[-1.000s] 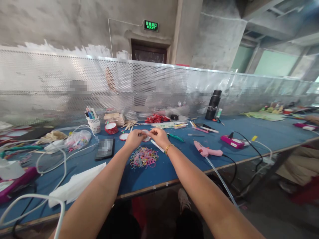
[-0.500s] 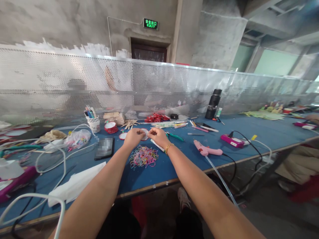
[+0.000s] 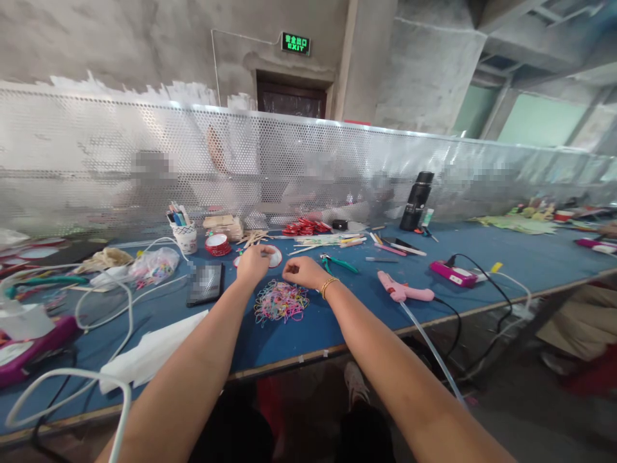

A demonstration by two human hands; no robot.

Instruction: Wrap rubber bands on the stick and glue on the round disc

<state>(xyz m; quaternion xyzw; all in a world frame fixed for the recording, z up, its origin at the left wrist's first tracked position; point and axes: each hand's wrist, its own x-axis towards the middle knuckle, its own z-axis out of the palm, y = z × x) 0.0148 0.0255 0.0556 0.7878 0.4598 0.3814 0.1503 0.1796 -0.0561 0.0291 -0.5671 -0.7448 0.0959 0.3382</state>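
Note:
My left hand [image 3: 255,262] pinches the edge of a round white disc with a red rim [image 3: 276,258]. Part of that disc is hidden behind the fingers, and another red-rimmed piece peeks out at the hand's left side. Just beyond a heap of small multicoloured loops [image 3: 282,301], my right hand [image 3: 304,272] hovers low with its fingers curled inward and closed. Whatever its fingertips may hold is too small to make out. A gold bracelet circles the right wrist.
Green-handled pliers [image 3: 341,263] lie right of my hands, with a pink glue gun [image 3: 403,289] farther right. A phone [image 3: 205,283] and white paper [image 3: 152,350] lie left. Behind are a pen cup [image 3: 184,238], red-rimmed discs [image 3: 218,244], wooden sticks and a black bottle [image 3: 417,202].
My right hand has come off the disc and dropped toward the loops. My left hand keeps the disc, shifted slightly left. The view has moved a little.

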